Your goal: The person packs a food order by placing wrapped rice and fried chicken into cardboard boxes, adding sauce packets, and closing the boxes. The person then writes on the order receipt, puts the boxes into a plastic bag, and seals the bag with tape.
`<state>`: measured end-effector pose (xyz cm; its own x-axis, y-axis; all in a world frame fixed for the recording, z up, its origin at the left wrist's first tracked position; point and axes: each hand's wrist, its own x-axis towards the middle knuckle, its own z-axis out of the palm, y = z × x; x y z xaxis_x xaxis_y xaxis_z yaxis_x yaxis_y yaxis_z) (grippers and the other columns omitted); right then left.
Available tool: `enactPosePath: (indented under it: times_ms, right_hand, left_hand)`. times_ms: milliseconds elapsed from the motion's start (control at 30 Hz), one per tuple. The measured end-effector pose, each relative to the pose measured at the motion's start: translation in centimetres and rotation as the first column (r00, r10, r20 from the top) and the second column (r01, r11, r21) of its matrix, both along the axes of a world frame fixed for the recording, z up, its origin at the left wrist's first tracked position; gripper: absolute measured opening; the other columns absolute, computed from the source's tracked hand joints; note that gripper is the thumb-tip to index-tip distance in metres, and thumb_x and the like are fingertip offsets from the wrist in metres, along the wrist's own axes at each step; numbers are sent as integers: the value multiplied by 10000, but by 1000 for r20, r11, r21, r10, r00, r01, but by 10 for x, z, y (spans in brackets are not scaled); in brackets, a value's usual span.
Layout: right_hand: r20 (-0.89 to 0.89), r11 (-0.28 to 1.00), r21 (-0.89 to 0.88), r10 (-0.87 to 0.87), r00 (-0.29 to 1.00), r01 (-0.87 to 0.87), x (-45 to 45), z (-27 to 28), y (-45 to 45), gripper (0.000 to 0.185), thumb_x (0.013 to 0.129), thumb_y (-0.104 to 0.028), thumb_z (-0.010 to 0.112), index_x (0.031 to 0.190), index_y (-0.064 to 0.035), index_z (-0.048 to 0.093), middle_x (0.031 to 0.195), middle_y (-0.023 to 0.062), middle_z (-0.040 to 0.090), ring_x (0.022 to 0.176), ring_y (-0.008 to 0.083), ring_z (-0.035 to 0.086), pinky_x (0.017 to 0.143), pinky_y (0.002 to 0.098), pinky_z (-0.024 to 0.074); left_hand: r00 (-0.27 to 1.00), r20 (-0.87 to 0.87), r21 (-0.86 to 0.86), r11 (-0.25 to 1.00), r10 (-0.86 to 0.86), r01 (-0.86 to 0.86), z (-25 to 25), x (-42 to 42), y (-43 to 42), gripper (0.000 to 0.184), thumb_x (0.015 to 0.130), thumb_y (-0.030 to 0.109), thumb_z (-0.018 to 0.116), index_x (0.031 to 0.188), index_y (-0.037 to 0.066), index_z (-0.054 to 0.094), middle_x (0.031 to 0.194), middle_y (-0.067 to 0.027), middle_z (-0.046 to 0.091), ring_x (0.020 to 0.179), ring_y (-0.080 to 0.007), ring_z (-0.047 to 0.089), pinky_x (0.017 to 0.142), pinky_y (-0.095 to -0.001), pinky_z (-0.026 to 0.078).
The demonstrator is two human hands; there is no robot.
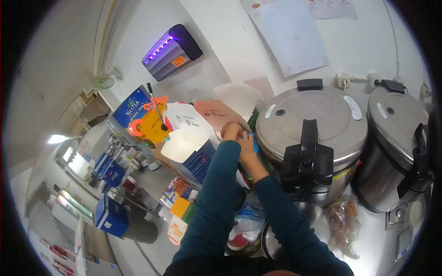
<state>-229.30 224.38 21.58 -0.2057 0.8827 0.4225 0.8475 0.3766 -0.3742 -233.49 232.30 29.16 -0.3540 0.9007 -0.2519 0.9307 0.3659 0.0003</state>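
Both arms reach forward into the cluttered counter space between a stack of paper food boxes (195,158) and a large steel pot with a black-handled lid (294,110). My left hand (231,130) is closed, fingers curled, in front of a brown paper bag (214,112). Just below and to its right, touching it, is my right hand (247,146), with its fingers bent. A bright blue item (254,141) shows at the right hand's edge, its kind unclear. Whatever lies between the fingers is hidden by the hands.
A second steel pot (396,129) stands at the right. Nearer me are a steel bowl (313,221) and a clear plastic bag (343,225). A yellow tape dispenser (154,131) sits behind the boxes. Blue coolers (110,216) stand farther left.
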Motion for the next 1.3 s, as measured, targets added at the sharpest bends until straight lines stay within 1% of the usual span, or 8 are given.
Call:
enactPosePath:
  times_ms: [567, 600, 700, 800, 900, 967, 1100, 1300]
  right_hand:
    - [0, 996, 5, -92, 996, 92, -7, 3, -13, 510, 787, -367, 479, 1184, -46, 474, 1194, 85, 503, 1221, 286, 259, 965, 425, 185]
    - [-20, 997, -12, -82, 996, 82, -3, 9, -18, 499, 794, -369, 472, 1167, -37, 481, 1182, 92, 513, 1216, 293, 266, 956, 432, 196]
    - [-67, 998, -4, -65, 996, 65, 0, 14, -20, 495, 789, -381, 497, 1124, -16, 494, 1136, 119, 537, 1189, 297, 293, 946, 425, 214]
    - [-201, 998, -22, -55, 978, 52, -3, 16, -17, 548, 761, -356, 571, 1150, 9, 444, 1136, 168, 522, 1129, 334, 371, 916, 433, 274]
    - [-584, 1000, 3, 25, 811, -29, 4, 36, -33, 653, 745, -227, 601, 1264, 34, 304, 1202, 240, 443, 1117, 430, 391, 929, 470, 307]
    - [-784, 858, 467, 289, 549, 215, 14, 68, -60, 689, 723, -135, 603, 1303, 9, 259, 1276, 265, 347, 1173, 456, 319, 985, 447, 266]
    - [-548, 468, 807, 370, 750, 360, 63, 144, -168, 735, 655, -69, 634, 1313, -88, 307, 1380, 236, 214, 1276, 397, 211, 1014, 497, 199]
    - [-55, 307, 951, 42, 998, 39, 55, 130, -296, 421, 755, -246, 516, 1116, -415, 379, 1348, 76, 307, 1243, 280, 310, 1012, 490, 187]
  left_hand:
    - [960, -253, -1, 992, 118, -122, 17, -5, 30, 325, 756, 268, 560, 1070, 205, 613, 1103, -19, 582, 951, -220, 550, 714, -495, 343]
    - [954, -298, 164, 982, -39, 92, 22, -30, 58, 325, 731, 215, 561, 1049, 177, 611, 1079, -52, 589, 944, -232, 558, 736, -461, 373]
    - [723, -547, 442, 588, -422, 677, 76, -72, 75, 324, 698, 129, 559, 1017, 114, 609, 1056, -143, 594, 958, -269, 576, 788, -365, 457]
    - [756, -518, 370, 691, -401, 620, 199, -5, -34, 304, 747, 182, 543, 1033, 100, 606, 1052, -180, 583, 974, -309, 569, 849, -383, 445]
    - [794, -385, 709, 400, -471, 581, 239, 12, -101, 375, 758, 273, 574, 1038, 24, 574, 1010, -208, 592, 977, -352, 552, 836, -381, 434]
    - [767, -452, 818, 129, -456, 560, 235, 16, -144, 353, 805, 298, 545, 1031, 30, 581, 1013, -219, 581, 983, -368, 533, 858, -409, 406]
    - [544, -801, 581, -101, -251, 808, 200, -9, -238, 420, 837, 328, 524, 1113, 11, 516, 1008, -247, 557, 955, -387, 528, 836, -460, 395]
    - [480, -717, 637, -196, -505, 745, 91, -47, -358, 435, 838, 336, 525, 1131, 16, 500, 1023, -240, 552, 959, -377, 530, 828, -445, 408]
